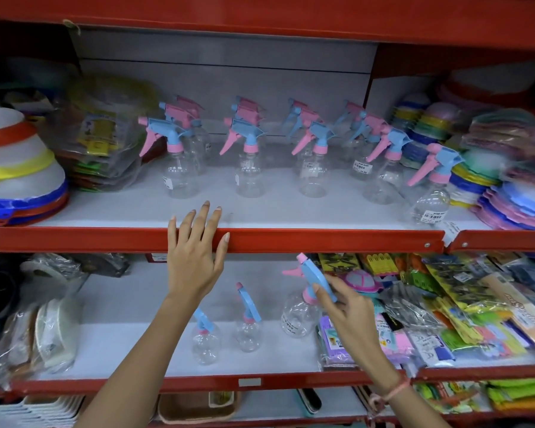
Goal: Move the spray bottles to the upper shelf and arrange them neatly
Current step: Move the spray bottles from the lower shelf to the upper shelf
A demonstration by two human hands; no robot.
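Upper shelf (pixel 291 240): red front lip, pale deck. On it, spray bottles (pixel 247 156) upright in rows at centre; stacked bowls (pixel 16 174) far left, bagged goods (pixel 102 140) beside them; stacked lids (pixel 519 205) right.
Lower shelf (pixel 105 344): three spray bottles (pixel 248 319) standing at centre; wrapped items (pixel 53 332) left, packets (pixel 464 307) right.

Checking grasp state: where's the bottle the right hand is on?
In the head view, that spray bottle stands on the lower shelf, right of two other bottles and beside the packaged goods; the right hand touches its blue trigger head.
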